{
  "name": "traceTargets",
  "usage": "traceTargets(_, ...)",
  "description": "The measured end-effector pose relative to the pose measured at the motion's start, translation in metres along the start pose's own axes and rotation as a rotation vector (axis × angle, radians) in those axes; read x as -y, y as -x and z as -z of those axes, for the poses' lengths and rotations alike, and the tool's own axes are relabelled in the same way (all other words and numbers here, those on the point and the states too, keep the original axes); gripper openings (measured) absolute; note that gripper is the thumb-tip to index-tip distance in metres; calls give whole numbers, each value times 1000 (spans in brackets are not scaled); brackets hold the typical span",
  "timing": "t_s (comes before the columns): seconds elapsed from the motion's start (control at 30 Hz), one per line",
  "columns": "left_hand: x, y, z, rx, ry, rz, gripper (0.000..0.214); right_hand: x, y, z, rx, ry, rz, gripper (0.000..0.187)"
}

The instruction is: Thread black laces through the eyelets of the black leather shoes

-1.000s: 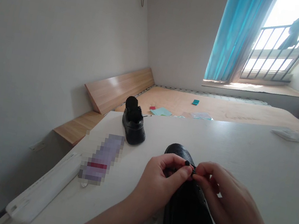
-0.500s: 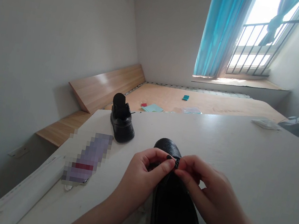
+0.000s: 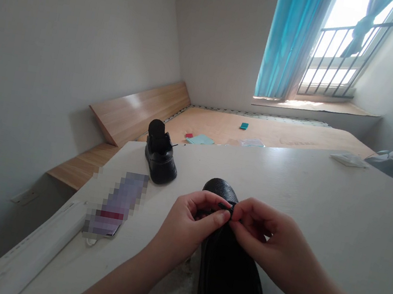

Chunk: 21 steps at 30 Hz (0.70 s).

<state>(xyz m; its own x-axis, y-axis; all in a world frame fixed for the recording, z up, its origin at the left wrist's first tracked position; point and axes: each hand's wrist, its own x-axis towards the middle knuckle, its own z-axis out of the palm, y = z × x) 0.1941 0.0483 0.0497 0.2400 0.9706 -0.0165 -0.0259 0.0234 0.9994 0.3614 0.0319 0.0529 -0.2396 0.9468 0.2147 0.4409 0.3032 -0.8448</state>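
Observation:
A black leather shoe [image 3: 235,291] lies with its toe pointing away from me and its dark opening towards me. Over its lacing area, just behind the toe, both hands meet with fingertips almost touching. Between thumb and index finger, my left hand [image 3: 191,222] pinches a short dark piece of black shoelace [image 3: 223,206]. My right hand [image 3: 269,231] is closed in a pinch on the lace right beside it; its fingertips partly hide the eyelets. Farther left, a second black shoe [image 3: 163,165] stands with its tongue raised and a lace end sticking out.
The shoes rest on a white table [image 3: 308,202]. A blurred purple item [image 3: 116,204] lies on the left, near a long white object [image 3: 38,246]. At the far right edge is a clear plastic packet [image 3: 349,160]. Beyond lies a wooden surface [image 3: 297,134] with small items.
My right fingertips have shifted slightly left, closer to my left ones, and the dark lace piece between them shows a little longer. The shoes stay in place.

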Motion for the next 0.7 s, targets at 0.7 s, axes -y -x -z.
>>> traceTargets(0.7, -2, 1, 0, -1, -188, -88, 14, -12, -6, 6, -81, 347, 346, 14)
